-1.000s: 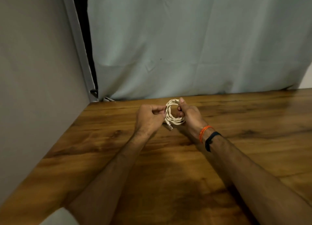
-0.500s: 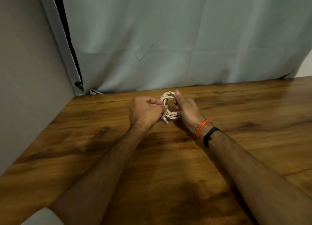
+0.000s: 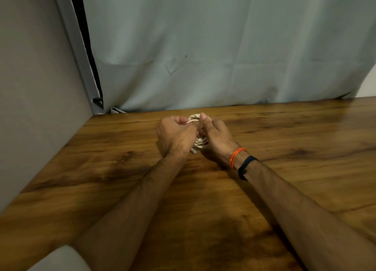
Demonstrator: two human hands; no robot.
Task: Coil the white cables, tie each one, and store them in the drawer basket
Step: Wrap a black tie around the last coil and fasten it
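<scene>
Hands meet above the glossy wooden worktop (image 3: 284,140): left hand (image 3: 176,137) and right hand (image 3: 216,136) both grip the round coil of white cable (image 3: 200,143) between them.

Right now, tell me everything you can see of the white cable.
The white cable is wound into a small coil of several loops, off-white and smooth. It is held between both hands above the wooden table: the left hand pinches a strand at the top, the right hand grips the coil. A metal plug end hangs below.
</scene>
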